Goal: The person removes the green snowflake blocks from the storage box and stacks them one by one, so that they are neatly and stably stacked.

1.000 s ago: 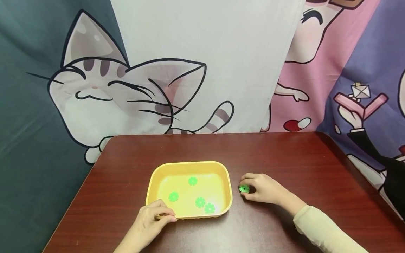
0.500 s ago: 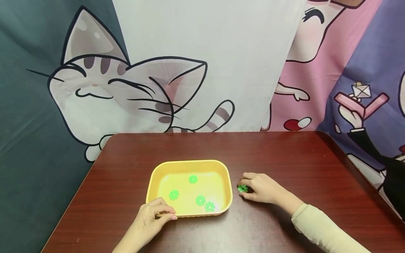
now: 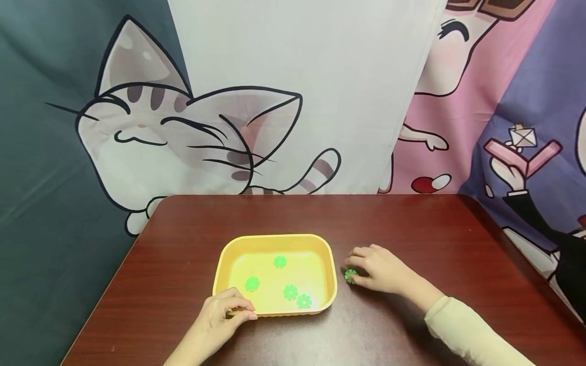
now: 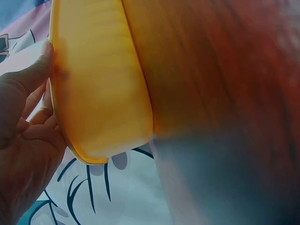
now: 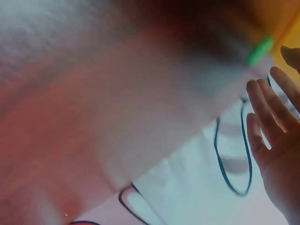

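Note:
My left hand (image 3: 217, 316) pinches the near-left rim of a yellow plastic tray (image 3: 274, 236) between thumb and fingers. In the left wrist view, the thumb lies along the rim of the tray (image 4: 103, 84). Several flower-shaped green plastic discs (image 3: 280, 262) lie flat on the tray's floor. Just right of the tray, another green notched disc (image 3: 350, 276) is at the tabletop, beside my right thumb. My right hand (image 3: 382, 268) hovers over it with fingers spread. From the right wrist, the green disc (image 5: 260, 50) shows apart from the extended fingers (image 5: 267, 103).
A dark reddish wooden table (image 3: 412, 218) carries everything, its far edge running behind the tray. Beyond it hangs a cloth backdrop (image 3: 357, 76) with a cartoon cat and other figures. A pale sleeve (image 3: 467, 325) covers the right forearm.
The right hand first slid slightly left with the green disc in its fingers, then its fingers loosened and rose off the disc. The left hand keeps its hold on the tray rim.

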A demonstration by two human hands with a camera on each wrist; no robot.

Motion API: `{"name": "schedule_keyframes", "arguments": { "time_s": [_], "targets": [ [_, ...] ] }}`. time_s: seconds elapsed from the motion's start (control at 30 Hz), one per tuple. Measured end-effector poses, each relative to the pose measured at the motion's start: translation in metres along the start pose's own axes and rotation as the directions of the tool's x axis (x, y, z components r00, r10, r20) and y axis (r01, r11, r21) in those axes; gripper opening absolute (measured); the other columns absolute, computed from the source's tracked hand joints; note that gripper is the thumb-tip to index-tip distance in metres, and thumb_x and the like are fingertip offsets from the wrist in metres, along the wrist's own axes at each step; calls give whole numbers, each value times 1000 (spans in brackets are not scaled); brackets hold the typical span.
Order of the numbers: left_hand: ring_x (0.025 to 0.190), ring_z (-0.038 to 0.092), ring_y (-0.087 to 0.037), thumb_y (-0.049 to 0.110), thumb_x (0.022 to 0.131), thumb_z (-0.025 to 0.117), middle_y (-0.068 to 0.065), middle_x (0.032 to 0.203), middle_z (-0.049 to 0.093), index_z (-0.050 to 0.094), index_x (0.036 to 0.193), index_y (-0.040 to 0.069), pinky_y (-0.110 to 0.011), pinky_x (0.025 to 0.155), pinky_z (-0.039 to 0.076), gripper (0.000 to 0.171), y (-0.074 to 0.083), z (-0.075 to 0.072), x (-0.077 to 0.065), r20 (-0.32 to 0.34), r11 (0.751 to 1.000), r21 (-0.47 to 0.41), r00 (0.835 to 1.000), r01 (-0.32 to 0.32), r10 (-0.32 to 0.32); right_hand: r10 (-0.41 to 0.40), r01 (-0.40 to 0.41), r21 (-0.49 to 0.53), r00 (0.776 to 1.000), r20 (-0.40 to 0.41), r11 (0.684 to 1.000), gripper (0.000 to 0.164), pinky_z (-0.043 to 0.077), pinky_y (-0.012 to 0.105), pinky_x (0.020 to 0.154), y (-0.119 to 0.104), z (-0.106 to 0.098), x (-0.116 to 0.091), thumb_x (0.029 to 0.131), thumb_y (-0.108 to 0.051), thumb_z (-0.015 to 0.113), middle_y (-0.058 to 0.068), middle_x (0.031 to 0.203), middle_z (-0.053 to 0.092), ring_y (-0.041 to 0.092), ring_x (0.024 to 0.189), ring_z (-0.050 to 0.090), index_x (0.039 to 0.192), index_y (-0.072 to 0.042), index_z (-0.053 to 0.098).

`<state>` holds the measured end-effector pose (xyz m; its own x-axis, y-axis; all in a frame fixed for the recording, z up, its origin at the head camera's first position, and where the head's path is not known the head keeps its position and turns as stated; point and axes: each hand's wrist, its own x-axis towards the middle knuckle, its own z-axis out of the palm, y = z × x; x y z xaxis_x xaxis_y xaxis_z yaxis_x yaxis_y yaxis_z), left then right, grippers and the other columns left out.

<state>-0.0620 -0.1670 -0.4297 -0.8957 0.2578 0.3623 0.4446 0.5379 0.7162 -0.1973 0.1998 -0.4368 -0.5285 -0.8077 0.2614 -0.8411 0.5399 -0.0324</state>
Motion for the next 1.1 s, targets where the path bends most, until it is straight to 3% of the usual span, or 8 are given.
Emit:
{"name": "schedule_keyframes", "arguments": {
  "time_s": [0.13,0.3,0.5,0.63,0.73,0.9,1.1],
  "targets": [
    [74,54,1,19,78,74,17,77,59,69,78,22,-20,61,46,5,-1,-1,0,7,1000,-2,1000,-25,25,43,-42,7,998,-36,999,26,50,34,74,5,-15,7,79,-30,71,-7,96,61,12,86,60,102,-18,69],
    [75,55,1,20,80,72,17,79,60,69,79,22,-20,62,48,4,-1,-3,-1,17,1000,-2,1000,-26,26,37,-36,14,997,-65,999,26,52,32,71,10,-26,21,80,-30,71,-8,95,62,10,82,62,103,-18,70],
    [74,56,1,19,79,73,16,78,61,69,78,21,-20,62,49,5,-1,-3,-1,12,999,-11,999,-35,35,-29,39,61,989,-145,997,23,52,27,68,1,-32,53,80,-28,71,-10,93,63,6,79,61,101,-19,70],
    [74,56,1,16,78,74,15,78,61,70,79,19,-20,62,49,6,-1,-1,0,16,999,-22,999,-35,35,-91,105,89,984,-152,991,20,48,23,63,-10,-32,74,82,-28,69,-9,91,62,6,70,58,100,-19,69],
    [74,55,1,13,76,75,15,78,60,70,80,18,-20,62,49,8,-1,-1,0,23,999,-29,1000,-20,20,-116,128,106,987,-111,986,21,46,21,63,-19,-28,85,84,-32,67,-10,93,62,5,67,56,101,-20,68],
    [73,55,1,12,75,75,15,78,60,70,79,16,-20,62,48,7,0,-2,-1,24,1000,-19,1000,-20,20,-125,120,154,992,22,981,27,49,24,73,-32,-20,98,84,-36,66,-11,100,63,4,80,60,106,-20,67],
    [74,55,1,17,76,75,15,77,60,70,78,17,-19,63,48,5,-2,-2,0,18,999,-21,999,-27,28,-178,147,164,964,196,975,35,48,24,71,-51,-3,107,80,-41,69,-9,101,63,5,80,58,108,-20,67]
  ]
}}
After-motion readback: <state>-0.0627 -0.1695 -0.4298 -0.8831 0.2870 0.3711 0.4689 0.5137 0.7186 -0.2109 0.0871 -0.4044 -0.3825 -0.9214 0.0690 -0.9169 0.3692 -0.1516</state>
